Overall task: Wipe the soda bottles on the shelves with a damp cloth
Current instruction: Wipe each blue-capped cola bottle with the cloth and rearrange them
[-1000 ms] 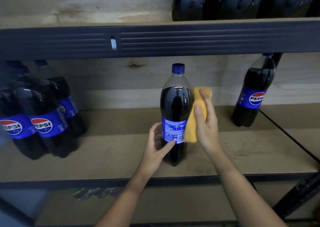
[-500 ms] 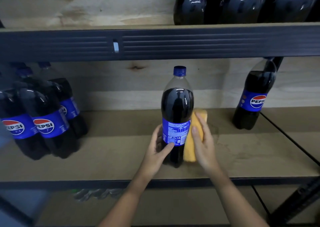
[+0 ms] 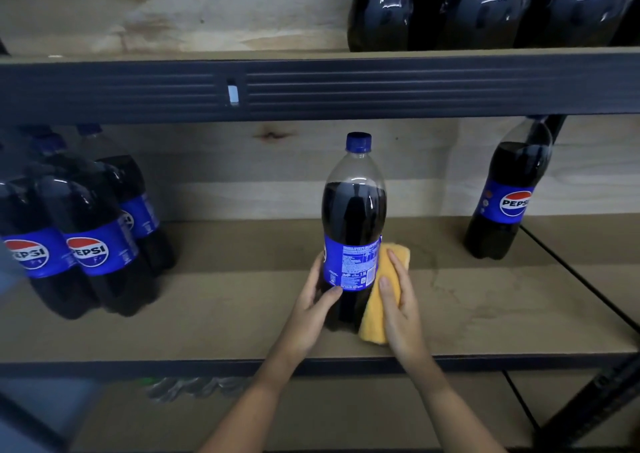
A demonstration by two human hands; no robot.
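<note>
Head view, bottle in hand: a soda bottle (image 3: 354,231) stands upright near the front middle of the wooden shelf (image 3: 214,314), blue cap on
Head view, left hand: the left hand (image 3: 313,309) wraps the bottle's lower part, thumb across the front under the label, steadying it
Head view, right hand: the right hand (image 3: 398,302) presses a folded yellow cloth (image 3: 375,309) flat against the bottle's right side, low down, fingers fairly straight over it
Head view, other bottles: a cluster of bottles (image 3: 83,231) stands at the left, a single bottle (image 3: 507,196) at the right, a wrapped pack (image 3: 491,6) on the shelf above
Progress: judged mid-wipe on one bottle; whether the others are wiped cannot be told, so most of the job seems left
</note>
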